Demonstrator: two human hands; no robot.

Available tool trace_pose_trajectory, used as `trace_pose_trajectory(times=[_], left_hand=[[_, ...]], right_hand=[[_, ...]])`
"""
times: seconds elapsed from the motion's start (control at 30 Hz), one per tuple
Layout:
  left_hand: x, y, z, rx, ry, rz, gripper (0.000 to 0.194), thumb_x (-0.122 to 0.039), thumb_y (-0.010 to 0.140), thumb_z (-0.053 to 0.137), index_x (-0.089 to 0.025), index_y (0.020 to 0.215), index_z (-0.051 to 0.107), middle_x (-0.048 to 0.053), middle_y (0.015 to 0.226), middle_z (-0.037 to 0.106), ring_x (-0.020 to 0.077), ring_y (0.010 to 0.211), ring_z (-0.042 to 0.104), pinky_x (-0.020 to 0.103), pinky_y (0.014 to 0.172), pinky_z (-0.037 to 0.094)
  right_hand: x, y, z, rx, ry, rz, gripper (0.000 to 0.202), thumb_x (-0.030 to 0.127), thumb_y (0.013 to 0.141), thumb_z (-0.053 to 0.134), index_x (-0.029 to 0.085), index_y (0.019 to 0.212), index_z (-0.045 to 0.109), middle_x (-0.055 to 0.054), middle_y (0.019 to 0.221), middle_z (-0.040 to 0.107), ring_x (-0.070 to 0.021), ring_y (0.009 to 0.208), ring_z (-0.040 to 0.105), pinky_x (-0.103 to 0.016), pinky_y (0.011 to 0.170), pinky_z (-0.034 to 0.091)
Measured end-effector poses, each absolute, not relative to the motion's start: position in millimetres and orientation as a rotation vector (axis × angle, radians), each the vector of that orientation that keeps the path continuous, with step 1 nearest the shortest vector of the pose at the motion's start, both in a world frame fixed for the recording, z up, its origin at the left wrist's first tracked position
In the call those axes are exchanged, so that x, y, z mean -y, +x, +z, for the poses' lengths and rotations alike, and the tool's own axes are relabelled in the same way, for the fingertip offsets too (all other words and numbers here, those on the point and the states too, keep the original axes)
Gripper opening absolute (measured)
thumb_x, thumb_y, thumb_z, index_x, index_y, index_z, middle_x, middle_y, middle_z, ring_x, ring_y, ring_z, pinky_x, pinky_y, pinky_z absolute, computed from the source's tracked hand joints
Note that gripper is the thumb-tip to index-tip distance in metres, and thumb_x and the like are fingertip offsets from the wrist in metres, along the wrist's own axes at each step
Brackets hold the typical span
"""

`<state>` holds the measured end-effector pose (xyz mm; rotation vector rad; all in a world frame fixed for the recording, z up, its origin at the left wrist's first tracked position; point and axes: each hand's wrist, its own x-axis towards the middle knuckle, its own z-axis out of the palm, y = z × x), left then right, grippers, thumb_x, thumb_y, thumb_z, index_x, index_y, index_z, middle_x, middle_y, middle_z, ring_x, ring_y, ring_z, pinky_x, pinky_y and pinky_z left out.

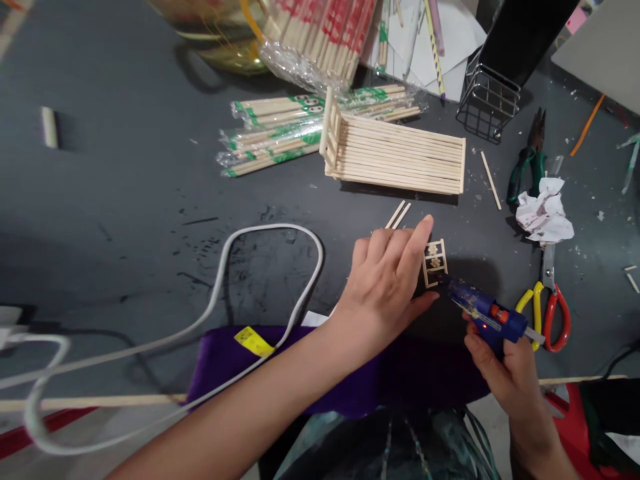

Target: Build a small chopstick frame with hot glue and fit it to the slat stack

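Note:
My right hand (500, 367) is wrapped round a blue glue gun (487, 310) with a small lit light on its side. The gun's nozzle points left, at the lower right corner of a small wooden stick frame (435, 257). Beside that frame, my left hand (387, 277) lies palm down with thumb and forefinger spread at its left edge; its other fingers are bent, and whether it grips anything is hidden. Two short sticks (399, 215) lie just beyond the fingers. Farther up is a long structure of parallel sticks (400, 153) with a raised railing at its left end.
Wrapped chopsticks (280, 133) lie behind, left of centre. At the right are pliers (530, 160), crumpled paper (545, 212), red-handled scissors (557, 313) and a wire holder (490, 100). A white cable (225, 267) loops at the left, over purple cloth (220, 367).

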<state>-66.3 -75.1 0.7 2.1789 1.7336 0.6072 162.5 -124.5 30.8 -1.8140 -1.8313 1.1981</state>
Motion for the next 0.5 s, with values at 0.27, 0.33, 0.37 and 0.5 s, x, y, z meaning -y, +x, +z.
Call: trace_pose_trajectory(times=[0.27, 0.33, 0.37, 0.5], left_hand=[[74.7, -66.2, 1.7, -1.732, 2.189, 0.6, 0.1, -0.033, 0.081, 0.081, -0.012, 0.157, 0.019, 0.017, 0.125, 0.061, 0.0341, 0.108, 0.056, 0.042, 0.088, 0.042], [74.7, -66.2, 2.2, -1.735, 2.186, 0.594, 0.1, -0.033, 0.081, 0.081, -0.013, 0.156, 0.019, 0.017, 0.125, 0.061, 0.0338, 0.107, 0.056, 0.042, 0.088, 0.042], [74.7, -66.2, 2.3, -1.733, 2.183, 0.593, 0.1, -0.032, 0.081, 0.081, -0.013, 0.157, 0.019, 0.017, 0.125, 0.061, 0.0338, 0.107, 0.056, 0.042, 0.088, 0.042], [74.7, -66.4, 2.2, -1.731, 2.183, 0.592, 0.1, -0.032, 0.081, 0.08, -0.014, 0.157, 0.017, 0.017, 0.126, 0.061, 0.0343, 0.108, 0.056, 0.043, 0.089, 0.042]], right_hand=[[124.8, 164.4, 30.6, 1.827, -1.8, 1.197, 0.024, 0.041, 0.094, 0.065, 0.02, 0.089, 0.075, -0.006, 0.084, 0.078, -0.0203, 0.074, 0.072, -0.029, 0.069, 0.059], [124.5, 163.9, 31.0, 1.844, -1.794, 1.198, 0.025, 0.042, 0.094, 0.065, 0.02, 0.089, 0.075, -0.006, 0.084, 0.077, -0.0196, 0.074, 0.072, -0.028, 0.068, 0.058], [124.3, 163.7, 31.1, 1.851, -1.794, 1.198, 0.025, 0.042, 0.094, 0.064, 0.02, 0.089, 0.075, -0.006, 0.085, 0.077, -0.0196, 0.074, 0.072, -0.028, 0.068, 0.058], [123.8, 164.3, 31.1, 1.875, -1.786, 1.179, 0.024, 0.041, 0.095, 0.064, 0.021, 0.086, 0.074, -0.006, 0.083, 0.077, -0.0201, 0.075, 0.072, -0.028, 0.067, 0.058]])
